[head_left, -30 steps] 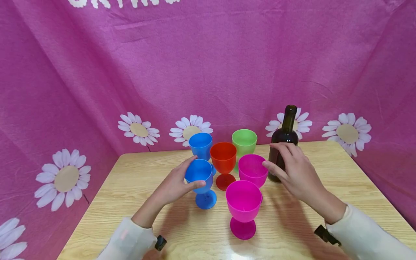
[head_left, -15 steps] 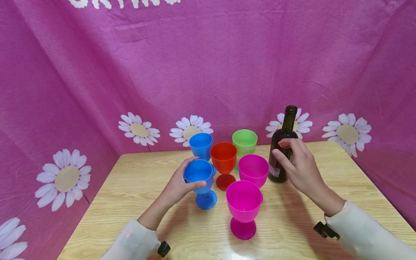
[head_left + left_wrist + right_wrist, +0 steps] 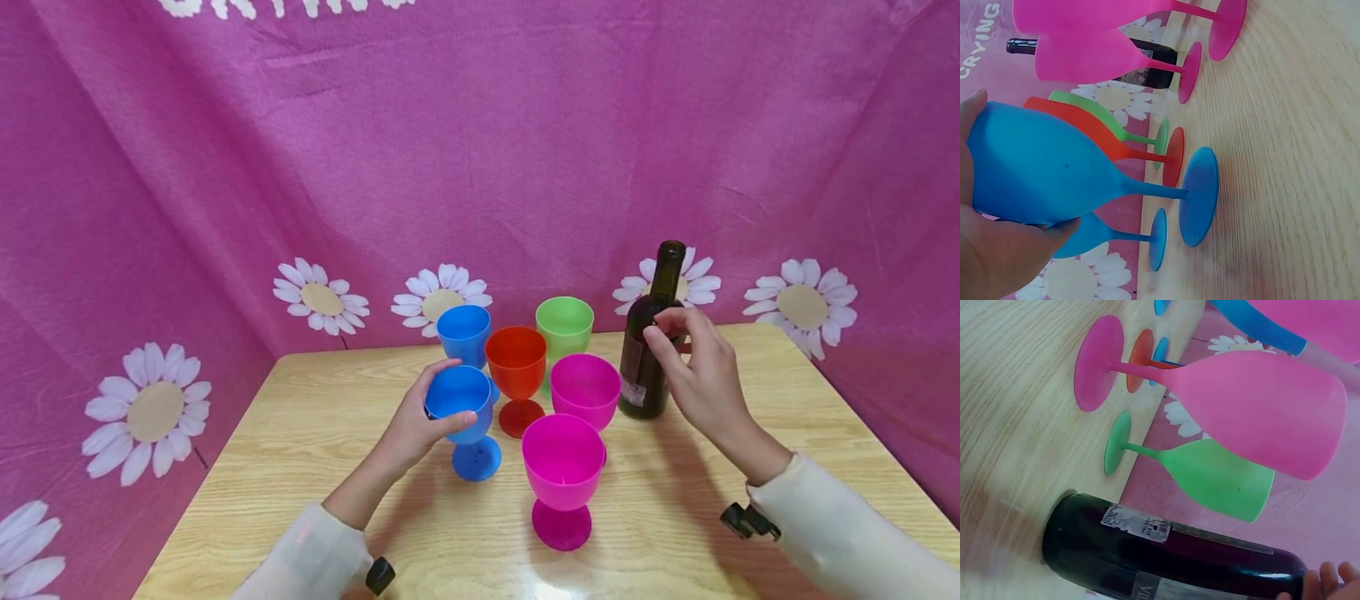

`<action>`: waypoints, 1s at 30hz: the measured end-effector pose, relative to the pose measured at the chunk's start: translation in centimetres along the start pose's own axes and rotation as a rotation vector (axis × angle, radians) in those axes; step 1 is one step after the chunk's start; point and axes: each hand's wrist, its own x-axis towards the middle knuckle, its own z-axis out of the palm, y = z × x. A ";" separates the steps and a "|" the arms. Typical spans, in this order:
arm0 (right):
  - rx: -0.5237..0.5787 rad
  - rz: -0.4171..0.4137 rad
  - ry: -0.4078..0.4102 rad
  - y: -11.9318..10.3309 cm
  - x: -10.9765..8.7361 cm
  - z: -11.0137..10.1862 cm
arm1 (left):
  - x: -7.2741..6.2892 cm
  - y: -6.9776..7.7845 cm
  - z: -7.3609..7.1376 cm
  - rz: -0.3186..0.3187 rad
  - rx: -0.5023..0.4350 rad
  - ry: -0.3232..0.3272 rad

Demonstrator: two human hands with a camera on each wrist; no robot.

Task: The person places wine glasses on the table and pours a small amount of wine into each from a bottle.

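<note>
My left hand (image 3: 408, 429) grips the bowl of the front blue goblet (image 3: 1041, 162), thumb on the near side and fingers round the far side; its foot is on the table. My right hand (image 3: 708, 375) is raised before a dark wine bottle (image 3: 666, 283), its fingers loosely bent and thumb and forefinger close together. In the right wrist view its fingertips (image 3: 1329, 578) show right at the bottle's shoulder. The bottle stands upright at the back right. Between my hands stand two pink goblets, one nearer (image 3: 562, 475) and one behind (image 3: 585, 392).
A red goblet (image 3: 516, 362) stands mid-group, with a green goblet (image 3: 565, 329) and a second blue goblet (image 3: 463, 329) behind it. All are on a wooden table (image 3: 315, 417). A pink curtain (image 3: 450, 150) with daisies hangs at the back and sides.
My right hand has drawn back to the right, away from the rear pink goblet's rim, with thumb and forefinger coming closer. The left hand keeps its grip on the blue goblet.
</note>
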 end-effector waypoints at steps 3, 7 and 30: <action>0.008 0.056 0.039 0.3 0.3 0.0 | 0.1 -0.1 0.0 0.015 0.003 -0.002; 0.013 0.112 0.091 0.9 0.7 0.1 | 0.1 0.0 0.1 0.021 0.004 -0.002; 0.454 0.414 -0.274 7.3 2.3 0.9 | 0.0 -0.2 0.0 0.027 0.014 0.003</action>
